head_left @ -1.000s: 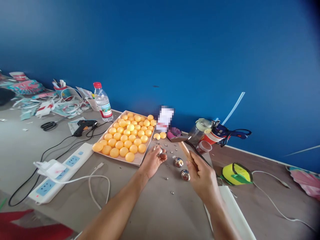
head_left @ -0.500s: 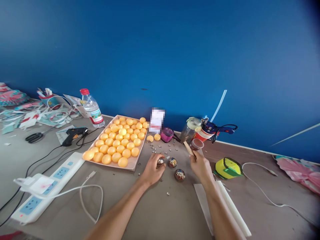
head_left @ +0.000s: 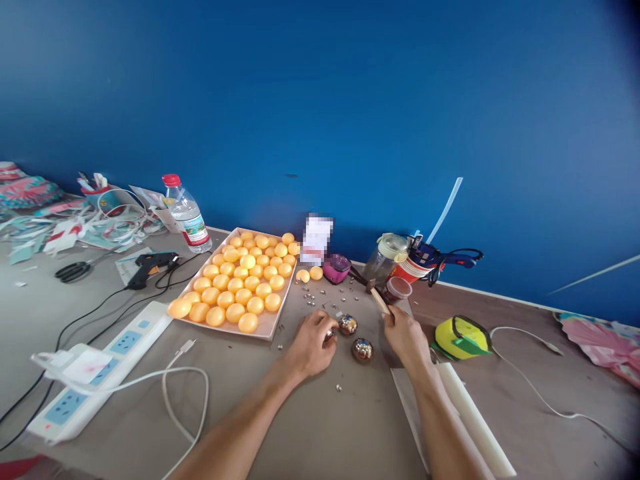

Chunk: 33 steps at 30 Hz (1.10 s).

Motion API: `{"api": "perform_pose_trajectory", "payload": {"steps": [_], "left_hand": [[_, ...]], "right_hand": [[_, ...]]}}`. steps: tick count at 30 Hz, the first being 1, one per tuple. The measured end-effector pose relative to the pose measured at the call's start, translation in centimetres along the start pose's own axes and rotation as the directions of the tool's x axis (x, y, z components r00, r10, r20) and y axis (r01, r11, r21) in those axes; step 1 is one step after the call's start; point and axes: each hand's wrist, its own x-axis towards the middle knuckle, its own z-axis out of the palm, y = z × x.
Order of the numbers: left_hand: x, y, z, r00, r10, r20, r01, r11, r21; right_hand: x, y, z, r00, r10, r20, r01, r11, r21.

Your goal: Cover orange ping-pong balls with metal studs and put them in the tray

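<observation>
My left hand is closed around a shiny metal ball, mostly covered by the fingers. Just right of it, a second mirror-like ball and a third one rest on the table. My right hand grips a wooden-handled tool; its dark far end points up and left, close to a small round tub with a reddish-brown content. Several tiny shiny bits lie scattered beyond my left hand, and a few lie nearer to me.
A shallow tray of orange balls stands left of centre. Around it are a power strip, a glue gun, scissors and a water bottle. Rightward are a clear jar, a yellow-green pouch and white sheets.
My left hand has turned over the metal ball, which now shows less between the fingers. My right hand still holds the wooden-handled tool, barely moved. The whole view has shifted slightly.
</observation>
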Motion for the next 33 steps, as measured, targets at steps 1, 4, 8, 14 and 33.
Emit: {"api": "perform_pose_trajectory", "payload": {"steps": [1, 4, 8, 14, 33], "left_hand": [[0.0, -0.1, 0.1, 1.0, 0.004, -0.007, -0.004, 1.0, 0.013], [-0.1, -0.3, 0.2, 1.0, 0.017, -0.013, -0.017, 0.999, 0.045], [0.0, -0.3, 0.3, 1.0, 0.02, 0.014, -0.02, 0.999, 0.041], [0.2, 0.1, -0.1, 0.999, -0.011, 0.043, 0.01, 1.0, 0.008], [0.2, -0.2, 0.2, 1.0, 0.006, 0.015, -0.005, 0.999, -0.047]], "right_hand": [[-0.1, -0.1, -0.1, 1.0, 0.005, -0.007, -0.005, 1.0, -0.017], [-0.2, -0.1, 0.0, 0.999, 0.018, -0.039, -0.021, 0.997, -0.078], [-0.1, 0.0, 0.5, 0.998, 0.013, -0.065, -0.023, 0.988, -0.151], [-0.3, -0.1, 1.0, 0.988, -0.062, -0.144, 0.038, 0.987, -0.159], [-1.3, -2.6, 2.8, 0.854, -0.452, -0.257, 0.518, 0.703, 0.487]]}}
